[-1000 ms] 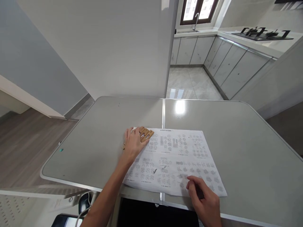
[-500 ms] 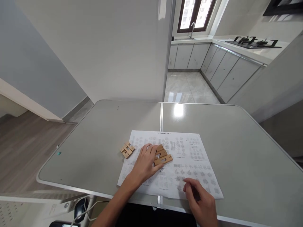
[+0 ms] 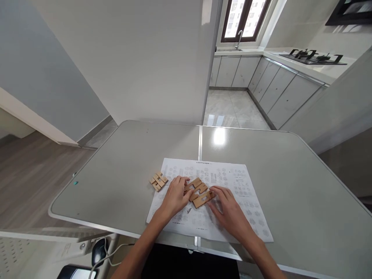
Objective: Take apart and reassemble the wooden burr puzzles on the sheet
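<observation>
Flat wooden puzzle pieces with cut-out notches (image 3: 198, 188) lie over a printed paper sheet (image 3: 232, 228), between my two hands. My left hand (image 3: 176, 197) grips their left side, its fingertips behind and the thumb in front. My right hand (image 3: 227, 208) has its fingers and thumb around the right end of the nearest slotted wooden piece (image 3: 203, 199). That piece sits slightly askew from the others, and its right tip is partly covered by my fingers. Left of my left hand, a small assembly of interlocked wooden pieces (image 3: 159, 181) overlaps the sheet's edge.
The grey folding table (image 3: 130, 162) has a metal seam down its middle. A tiny teal object (image 3: 76, 182) lies near its left edge. Below on the left are a black mouse (image 3: 99, 251), a cable and a phone (image 3: 77, 272). A kitchen lies beyond the wall.
My right hand has moved left and forward from the sheet's lower right to the nearest piece. The nearest piece has shifted slightly. The view has shifted a little too.
</observation>
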Action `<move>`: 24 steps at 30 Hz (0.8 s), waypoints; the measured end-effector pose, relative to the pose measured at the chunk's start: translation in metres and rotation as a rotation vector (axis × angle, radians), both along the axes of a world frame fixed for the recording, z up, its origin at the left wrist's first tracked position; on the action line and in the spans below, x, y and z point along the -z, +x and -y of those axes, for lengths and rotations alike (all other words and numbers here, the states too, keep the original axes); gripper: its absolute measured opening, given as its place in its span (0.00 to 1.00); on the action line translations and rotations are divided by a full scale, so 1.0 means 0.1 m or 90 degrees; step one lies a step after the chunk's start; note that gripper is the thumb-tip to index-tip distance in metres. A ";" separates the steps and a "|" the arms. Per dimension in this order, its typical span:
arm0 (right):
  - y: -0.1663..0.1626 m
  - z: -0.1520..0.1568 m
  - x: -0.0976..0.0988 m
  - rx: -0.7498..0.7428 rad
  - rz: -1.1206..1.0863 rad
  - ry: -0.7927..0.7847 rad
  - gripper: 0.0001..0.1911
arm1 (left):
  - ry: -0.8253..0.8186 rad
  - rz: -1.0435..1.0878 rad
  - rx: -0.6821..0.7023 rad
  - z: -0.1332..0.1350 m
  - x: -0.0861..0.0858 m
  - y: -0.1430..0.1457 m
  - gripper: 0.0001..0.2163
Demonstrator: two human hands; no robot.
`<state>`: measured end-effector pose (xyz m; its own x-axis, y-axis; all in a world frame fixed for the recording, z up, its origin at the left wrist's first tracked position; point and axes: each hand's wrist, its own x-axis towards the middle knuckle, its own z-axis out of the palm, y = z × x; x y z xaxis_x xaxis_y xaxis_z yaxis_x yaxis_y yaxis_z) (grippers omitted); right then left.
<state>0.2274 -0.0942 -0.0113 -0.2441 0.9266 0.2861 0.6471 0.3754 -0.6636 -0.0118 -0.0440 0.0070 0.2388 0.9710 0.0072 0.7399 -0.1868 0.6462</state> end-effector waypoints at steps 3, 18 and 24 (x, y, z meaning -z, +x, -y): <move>-0.04 -0.05 0.04 -0.012 0.031 -0.018 0.20 | -0.018 -0.002 -0.010 0.03 -0.01 -0.01 0.10; 0.01 0.25 -0.16 0.012 0.015 -0.198 0.17 | -0.254 0.331 -0.119 0.36 -0.22 -0.26 0.16; -0.27 0.25 -0.36 0.052 -0.198 -0.315 0.23 | -0.341 0.531 -0.064 0.69 -0.18 -0.23 0.21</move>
<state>0.2007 -0.1197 0.0244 -0.1397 0.9805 -0.1379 0.4084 -0.0698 -0.9101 -0.0345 -0.1133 0.0246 0.2740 0.9103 -0.3102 0.0075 0.3205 0.9472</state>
